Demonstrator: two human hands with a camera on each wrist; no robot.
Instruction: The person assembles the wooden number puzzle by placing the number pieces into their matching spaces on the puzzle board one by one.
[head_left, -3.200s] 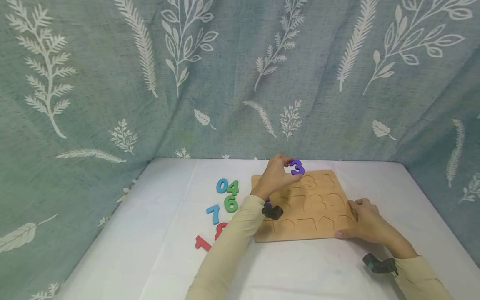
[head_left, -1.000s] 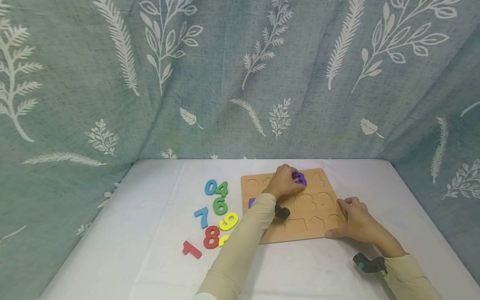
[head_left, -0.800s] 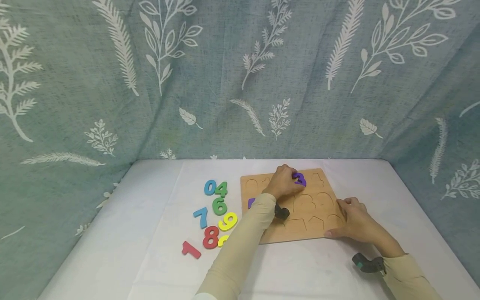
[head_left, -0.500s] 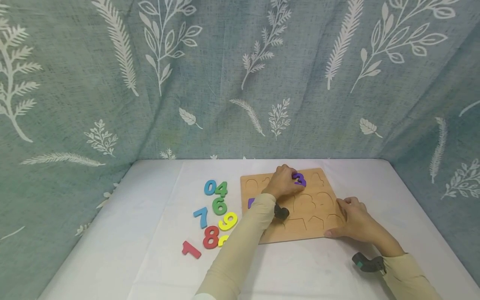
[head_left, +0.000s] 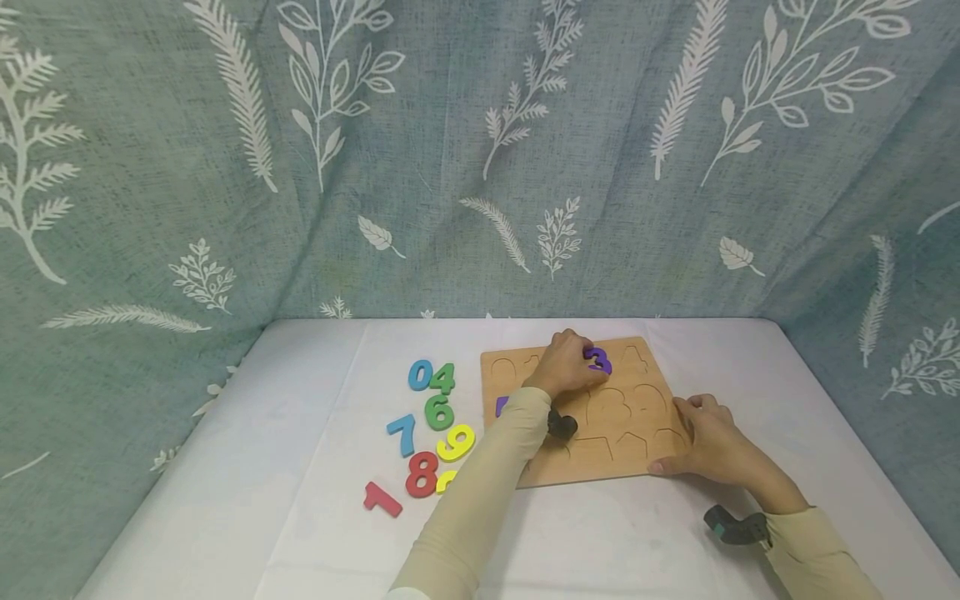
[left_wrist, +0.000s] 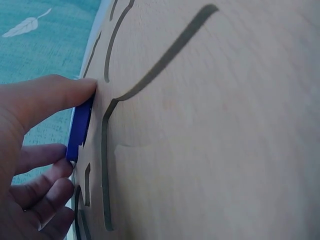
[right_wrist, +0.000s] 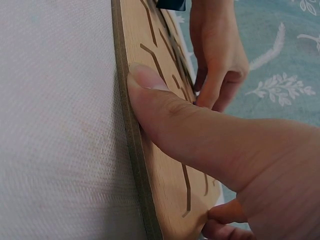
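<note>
Near the far edge of the wooden number puzzle board [head_left: 630, 417], my left hand [head_left: 564, 365] pinches a purple number 3 [head_left: 600, 361] between thumb and fingers. In the left wrist view, the piece's blue-purple edge [left_wrist: 80, 127] lies against the board's face under the thumb. My right hand [head_left: 712, 442] holds the board by its right side. The right wrist view has its thumb [right_wrist: 165, 107] on top near one edge and its fingers around another edge. Another purple piece [head_left: 502, 406] on the board is mostly hidden by the left sleeve.
Left of the board lie loose numbers: a blue 0 [head_left: 421, 375], green 4 [head_left: 443, 378], green 6 [head_left: 438, 412], blue 7 [head_left: 403, 433], yellow 9 [head_left: 456, 442], red 8 [head_left: 422, 475] and red 1 [head_left: 382, 498]. A yellow piece [head_left: 446, 481] is partly under the left arm.
From above the board's far edge, my left hand has brought the purple 3 down onto the board; lately it has barely shifted. The right hand stays at the board's side. The head view has swung slightly.
</note>
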